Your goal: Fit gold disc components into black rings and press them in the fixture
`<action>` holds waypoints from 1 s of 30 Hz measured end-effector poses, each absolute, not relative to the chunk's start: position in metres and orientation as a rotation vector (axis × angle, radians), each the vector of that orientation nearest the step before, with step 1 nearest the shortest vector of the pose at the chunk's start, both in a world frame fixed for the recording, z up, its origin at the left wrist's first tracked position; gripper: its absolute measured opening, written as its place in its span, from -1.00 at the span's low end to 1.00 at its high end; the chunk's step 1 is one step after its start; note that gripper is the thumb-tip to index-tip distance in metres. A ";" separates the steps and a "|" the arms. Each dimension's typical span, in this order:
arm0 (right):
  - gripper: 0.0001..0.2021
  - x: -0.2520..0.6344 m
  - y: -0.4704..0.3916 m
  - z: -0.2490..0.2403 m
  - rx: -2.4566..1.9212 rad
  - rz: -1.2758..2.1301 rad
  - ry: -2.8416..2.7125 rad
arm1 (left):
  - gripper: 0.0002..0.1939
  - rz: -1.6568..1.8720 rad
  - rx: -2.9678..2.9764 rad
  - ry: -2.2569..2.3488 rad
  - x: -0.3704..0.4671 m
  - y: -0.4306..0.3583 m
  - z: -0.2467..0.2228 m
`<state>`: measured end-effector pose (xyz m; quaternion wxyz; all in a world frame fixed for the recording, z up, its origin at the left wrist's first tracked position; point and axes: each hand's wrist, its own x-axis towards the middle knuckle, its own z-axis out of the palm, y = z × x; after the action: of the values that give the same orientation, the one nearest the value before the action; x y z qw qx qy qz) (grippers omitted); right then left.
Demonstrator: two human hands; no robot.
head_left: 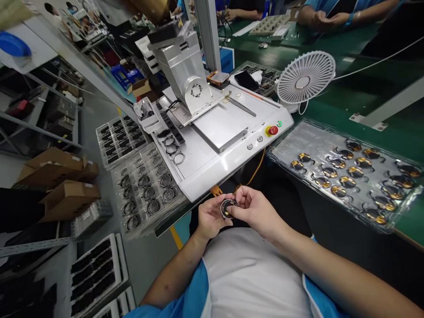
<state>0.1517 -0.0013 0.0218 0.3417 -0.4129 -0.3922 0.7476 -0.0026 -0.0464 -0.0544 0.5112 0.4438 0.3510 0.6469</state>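
Observation:
Both hands meet in front of the body, below the front edge of a white machine (pixel 212 172). My left hand (pixel 212 217) grips a small round dark part (pixel 228 209) with a silvery rim by its left side. The fingers of my right hand (pixel 256 210) are closed on the part's right side, the thumb lying over its face. Gold-coloured bits show on that face; finer detail is too small to tell. An orange cable (pixel 259 165) runs down from the machine behind the hands.
To the right a clear tray (pixel 288 141) holds several round parts with gold-coloured areas. Ring-filled trays (pixel 147 187) stand at the left. A white fan (pixel 306 77), tweezers (pixel 243 107) and a red button (pixel 273 130) are beyond. Another person's hands (pixel 326 20) show at the top right.

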 end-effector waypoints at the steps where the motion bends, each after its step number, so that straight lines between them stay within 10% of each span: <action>1: -0.64 0.151 -0.002 0.023 -1.079 1.926 -1.043 | -0.33 1.573 1.088 0.829 -0.003 -0.046 -0.053; 30: -0.62 0.147 -0.004 0.023 -1.020 1.990 -1.032 | -0.34 1.614 1.010 0.926 -0.005 -0.048 -0.059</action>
<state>0.1468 -0.0037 0.0233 0.3327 -0.3906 -0.3952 0.7620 -0.0053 -0.0484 -0.0588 0.4901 0.4157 0.3811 0.6646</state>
